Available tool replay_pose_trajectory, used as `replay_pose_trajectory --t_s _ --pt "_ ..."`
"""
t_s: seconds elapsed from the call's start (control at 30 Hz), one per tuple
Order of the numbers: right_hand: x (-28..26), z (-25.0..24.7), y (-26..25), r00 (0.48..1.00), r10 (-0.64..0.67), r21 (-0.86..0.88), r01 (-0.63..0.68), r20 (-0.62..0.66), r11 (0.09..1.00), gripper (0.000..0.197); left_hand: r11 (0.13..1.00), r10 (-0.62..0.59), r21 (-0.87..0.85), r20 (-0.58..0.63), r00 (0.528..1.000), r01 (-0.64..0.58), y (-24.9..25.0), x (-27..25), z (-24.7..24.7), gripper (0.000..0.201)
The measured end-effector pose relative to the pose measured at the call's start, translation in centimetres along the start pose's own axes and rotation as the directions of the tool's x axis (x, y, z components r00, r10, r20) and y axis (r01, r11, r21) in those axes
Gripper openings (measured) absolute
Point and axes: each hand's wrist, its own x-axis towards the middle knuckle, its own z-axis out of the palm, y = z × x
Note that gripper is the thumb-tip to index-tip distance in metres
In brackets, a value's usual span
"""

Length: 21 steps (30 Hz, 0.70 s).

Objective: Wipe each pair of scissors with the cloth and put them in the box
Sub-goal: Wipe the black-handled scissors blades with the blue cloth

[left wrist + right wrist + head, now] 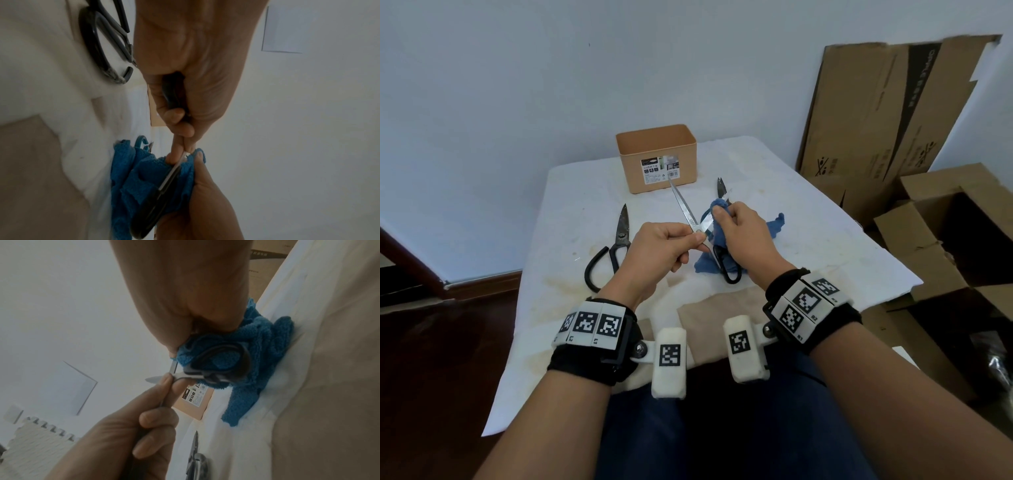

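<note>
We are holding the silver scissors [690,214] up between both hands, over the middle of the white table [808,219]. Our left hand [654,255] is curling around one black handle and pinching the metal near the pivot with thumb and forefinger. Our right hand [743,236] is gripping the blue cloth [774,222] and squeezing it around one blade, so the cloth is hanging down from our fist and trailing onto the table. The other blade is pointing up and away toward the box [657,157], its tip crossing the label from the head view. The second black handle loop is hanging below our right hand, against the cloth.

The blades are looking thin, bright and smooth; the cloth is looking nubby and bunched, like terry. The box is standing open at the far edge of the table, tan, rectangular and smooth-walled.

A pair of large dark scissors [613,250] with wide black loop handles is lying just left of our left hand. Another dark pair [721,187] is lying beyond our right hand, mostly hidden behind the cloth and our fingers. Brown cardboard boxes [893,113] are leaning and standing to the right of the table.
</note>
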Motion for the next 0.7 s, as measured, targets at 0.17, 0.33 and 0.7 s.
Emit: replay_pose_trajectory --t_s 0.17,0.33,0.7 --pt "0.2 0.0 0.5 0.98 0.19 0.258 -0.168 -0.061 0.951 0.031 0.997 -0.054 -0.052 -0.005 0.999 0.053 0.0 -0.2 -0.5 0.019" --pt "-0.1 -0.9 0.3 0.985 0.169 0.369 -0.146 -0.029 0.918 0.018 0.993 -0.086 -0.084 -0.026 0.996 0.084 -0.2 -0.1 -0.8 0.022" --pt "-1.0 -0.6 -0.1 1.0 0.022 0.335 -0.019 -0.004 0.942 0.013 0.997 -0.077 -0.016 -0.057 0.995 0.076 0.1 0.3 -0.3 0.014"
